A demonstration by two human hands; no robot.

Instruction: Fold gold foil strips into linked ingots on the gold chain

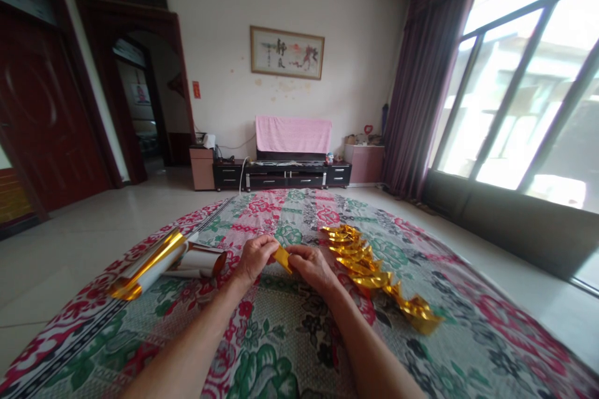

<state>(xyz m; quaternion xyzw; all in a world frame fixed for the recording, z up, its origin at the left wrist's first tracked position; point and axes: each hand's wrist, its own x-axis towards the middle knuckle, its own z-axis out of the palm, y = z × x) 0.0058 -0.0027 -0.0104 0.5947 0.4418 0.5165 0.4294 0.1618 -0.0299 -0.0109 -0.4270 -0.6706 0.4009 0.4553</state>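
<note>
A small folded piece of gold foil paper [282, 258] is held between my two hands above the flowered cloth [262, 368]. My left hand [256, 255] pinches its left end, and my right hand [312, 267] has its fingers closed on the right side. To the right of my hands, several shiny gold folded foil pieces [369, 280] lie in a slanting row on the cloth. On the left rest curled sheets of gold foil with white backs [156, 265], partly rolled and overlapping.
The patterned cloth spreads widely around my arms. Beyond it stands a low black cabinet [299, 182] with a pink cloth [293, 134] over something on top. A purple curtain [418, 75] hangs beside windows at right; a red door [51, 106] is at left.
</note>
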